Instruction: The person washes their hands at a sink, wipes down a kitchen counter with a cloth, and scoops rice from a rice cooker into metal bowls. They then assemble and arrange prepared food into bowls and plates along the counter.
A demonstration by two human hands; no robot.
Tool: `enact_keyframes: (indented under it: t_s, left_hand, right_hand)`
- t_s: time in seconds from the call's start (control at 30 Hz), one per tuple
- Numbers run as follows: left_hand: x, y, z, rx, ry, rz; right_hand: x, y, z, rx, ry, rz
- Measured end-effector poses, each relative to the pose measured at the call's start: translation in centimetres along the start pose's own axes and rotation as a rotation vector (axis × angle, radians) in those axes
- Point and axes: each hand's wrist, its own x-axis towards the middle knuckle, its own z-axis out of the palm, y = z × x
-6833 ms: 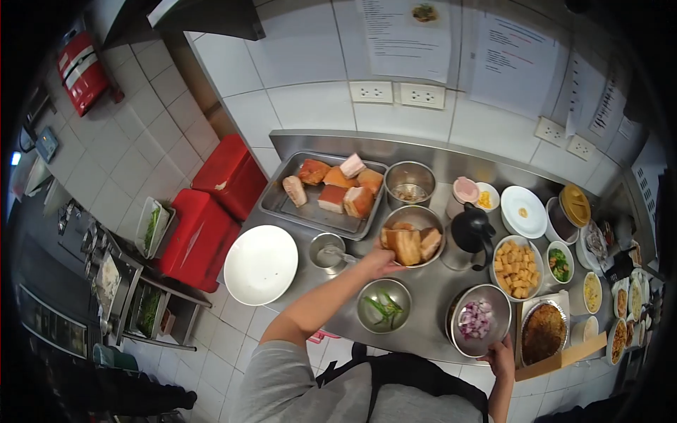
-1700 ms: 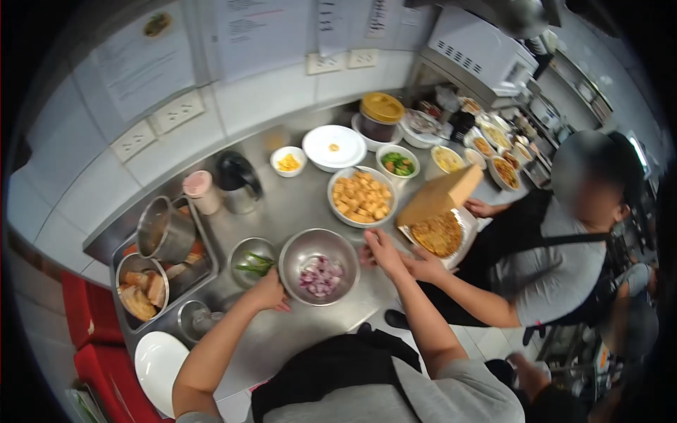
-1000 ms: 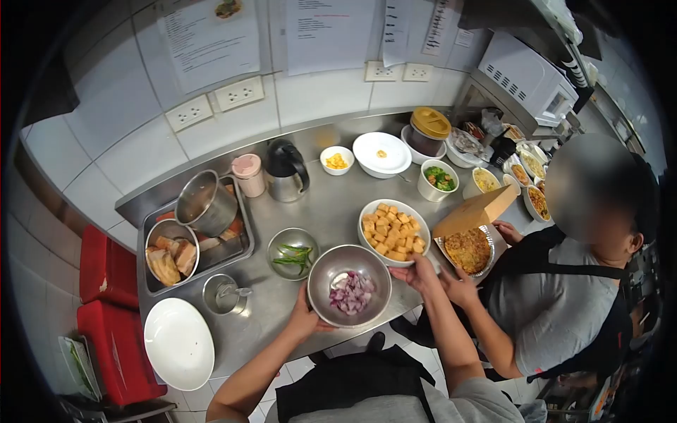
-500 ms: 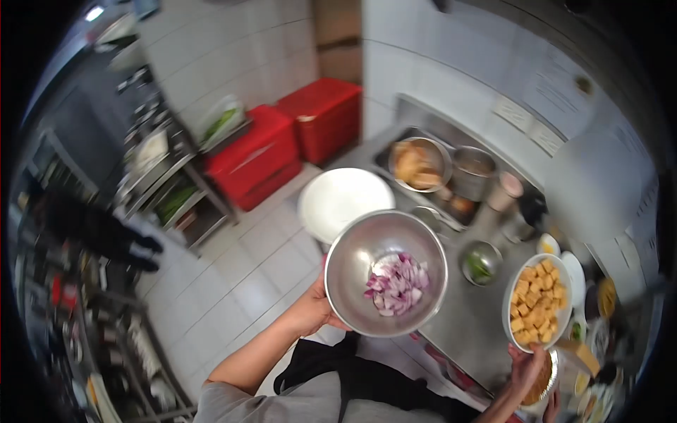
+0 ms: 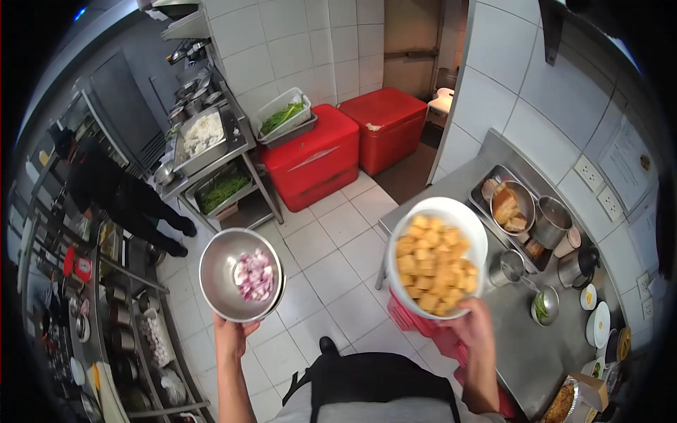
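My left hand (image 5: 231, 337) grips a stainless steel bowl (image 5: 217, 271) from below its near side, out over the floor. Chopped red onion (image 5: 254, 275) lies in it. My right hand (image 5: 471, 321) is closed on the near rim of a white bowl (image 5: 400, 287) heaped with golden-orange cubes (image 5: 434, 264), whose kind I cannot make out. Behind that bowl, and partly hidden by it, is a large white bowl (image 5: 477, 224) at the corner of the steel counter (image 5: 518, 338).
On the counter are a small bowl of chopped greens (image 5: 541, 307), a tray with a pan of meat (image 5: 511, 208) and a metal pot (image 5: 551, 222). Two red coolers (image 5: 310, 158) stand by the wall. A person in dark clothes (image 5: 116, 183) stands at the left, beside a shelf rack.
The onion bowl has moved left, away from the counter. My right hand has brought the bowl of cubes left from the counter's right side, and my view has turned.
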Motion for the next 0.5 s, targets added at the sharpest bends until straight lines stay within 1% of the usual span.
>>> enact_keyframes:
  t_s: [0.1,0.17,0.33,0.43,0.5]
  left_hand:
    - [4.8,1.1,-3.3,0.008,0.062,0.039]
    - [8.4,2.4,-4.2,0.025,0.028,0.027]
    - [18.0,5.0,-1.7,-0.031,-0.085,-0.040]
    - [24.5,5.6,1.8,-0.098,-0.159,-0.107]
    - [28.7,5.9,4.0,-0.139,-0.198,-0.131]
  right_hand:
    - [6.6,5.1,5.4,0.019,-0.106,0.083]
    - [9.8,7.4,8.7,-0.002,-0.119,0.124]
    - [15.5,9.1,9.9,0.012,-0.064,0.250]
    - [19.0,7.7,10.4,-0.043,-0.020,0.159]
    - [22.6,7.9,10.5,-0.072,0.071,0.092]
